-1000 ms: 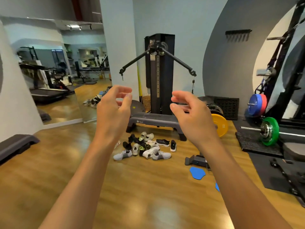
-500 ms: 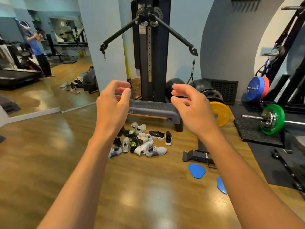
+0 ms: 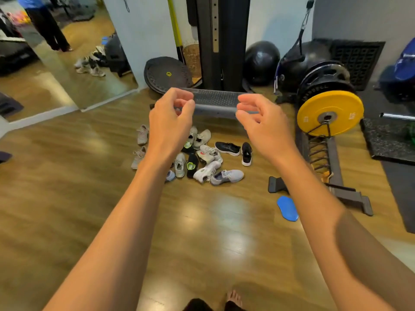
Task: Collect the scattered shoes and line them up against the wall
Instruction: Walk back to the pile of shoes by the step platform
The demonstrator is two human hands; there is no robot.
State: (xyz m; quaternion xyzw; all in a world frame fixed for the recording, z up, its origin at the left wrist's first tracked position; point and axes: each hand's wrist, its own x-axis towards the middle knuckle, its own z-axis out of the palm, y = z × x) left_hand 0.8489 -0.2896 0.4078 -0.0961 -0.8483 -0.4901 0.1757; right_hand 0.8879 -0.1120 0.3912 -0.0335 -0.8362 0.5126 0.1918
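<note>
Shoes (image 3: 202, 158) heaped on floor (image 3: 67, 198) at twelve o'clock, before step platform (image 3: 215, 102). Left hand (image 3: 170, 122) and right hand (image 3: 262, 126) raised, loosely curled, holding nothing. Likely risk: tangled laces dragging neighbouring pairs along.

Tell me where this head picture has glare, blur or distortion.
Head view: pale glare patches on the wooden floor near the shoes; the left hand and right hand look slightly soft; the wide lens stretches the forearms toward the lower corners.
</note>
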